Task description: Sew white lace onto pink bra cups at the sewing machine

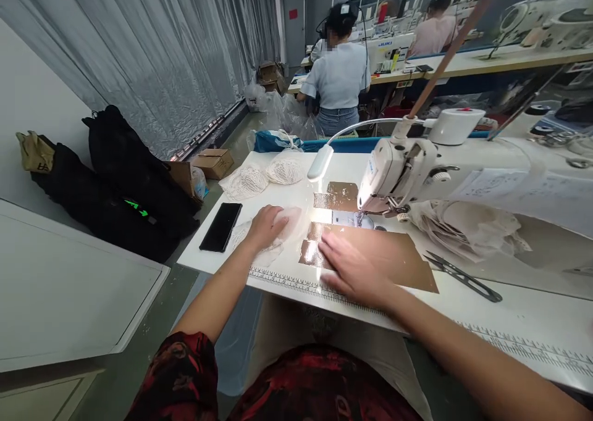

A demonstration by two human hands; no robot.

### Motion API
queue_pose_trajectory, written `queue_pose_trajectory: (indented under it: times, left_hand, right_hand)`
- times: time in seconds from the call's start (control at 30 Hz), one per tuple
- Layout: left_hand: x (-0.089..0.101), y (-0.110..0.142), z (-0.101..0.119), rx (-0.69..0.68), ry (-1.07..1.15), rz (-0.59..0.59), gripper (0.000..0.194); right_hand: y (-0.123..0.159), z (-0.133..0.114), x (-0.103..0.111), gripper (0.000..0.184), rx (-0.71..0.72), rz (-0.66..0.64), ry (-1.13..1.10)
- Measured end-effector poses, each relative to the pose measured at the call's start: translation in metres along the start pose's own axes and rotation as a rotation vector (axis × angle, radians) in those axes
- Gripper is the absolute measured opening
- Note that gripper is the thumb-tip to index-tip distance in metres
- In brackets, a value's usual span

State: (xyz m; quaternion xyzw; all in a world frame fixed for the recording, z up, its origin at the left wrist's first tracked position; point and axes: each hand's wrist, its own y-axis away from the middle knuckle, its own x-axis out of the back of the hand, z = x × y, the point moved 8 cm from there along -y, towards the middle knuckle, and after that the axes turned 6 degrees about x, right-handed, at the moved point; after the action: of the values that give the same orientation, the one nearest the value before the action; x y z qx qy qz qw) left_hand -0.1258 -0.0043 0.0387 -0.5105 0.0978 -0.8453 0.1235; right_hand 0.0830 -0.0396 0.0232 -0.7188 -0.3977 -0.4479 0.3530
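head: juki machine point(393, 48) beyond right fingers point(334, 247)

White table point(532, 317), on it | phone point(221, 226) | lacy cups point(245, 181) | sheer fabric point(291, 216) | brown sheets point(393, 254) | snips point(467, 278) | sewing machine point(509, 165)

Pale cloth point(293, 215): sheer, whitish, loosely spread on the white table point(297, 194), partly beneath my left hand point(267, 226); I could not tell whether it was one layer or several.
Brown sheet point(389, 254): flat and opaque, shiny at its uneven left end; my right hand point(354, 270), blurred, was over its left half, covering part of it.
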Motion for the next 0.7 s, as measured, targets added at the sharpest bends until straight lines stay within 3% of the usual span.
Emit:
queue_pose_trajectory:
  times: [0.13,0.2,0.27,0.33,0.43,0.5,0.57,0.7]
  left_hand:
    - [0.012,-0.001,0.002,-0.03,0.108,0.084,0.029]
    - [0.022,0.0,0.007,-0.05,0.149,0.124,0.031]
    - [0.037,0.006,0.018,-0.079,0.184,0.193,0.032]
    - [0.056,0.019,0.038,-0.159,0.206,0.297,0.03]
    - [0.074,0.049,0.085,-0.367,0.216,0.404,0.022]
    - [0.073,0.064,0.112,-0.459,0.248,0.359,0.018]
    - [0.064,0.066,0.119,-0.413,0.31,0.267,0.02]
    - [0.026,0.051,0.083,-0.169,0.189,0.027,0.027]
  right_hand:
    - [0.046,-0.076,-0.011,0.055,0.259,-0.126,-0.409]
    - [0.055,-0.093,-0.01,0.045,0.267,-0.116,-0.689]
    - [0.049,-0.079,-0.008,0.043,0.094,0.029,-0.902]
    - [0.037,-0.049,-0.005,0.048,-0.125,0.236,-1.058]
    - [0.013,-0.022,0.004,0.062,-0.24,0.501,-1.271]
    - [-0.003,-0.025,0.003,0.059,-0.244,0.491,-1.412]
    - [-0.005,-0.031,-0.002,0.047,-0.296,0.46,-1.527]
    - [0.037,-0.029,-0.006,0.044,-0.385,0.438,-1.515]
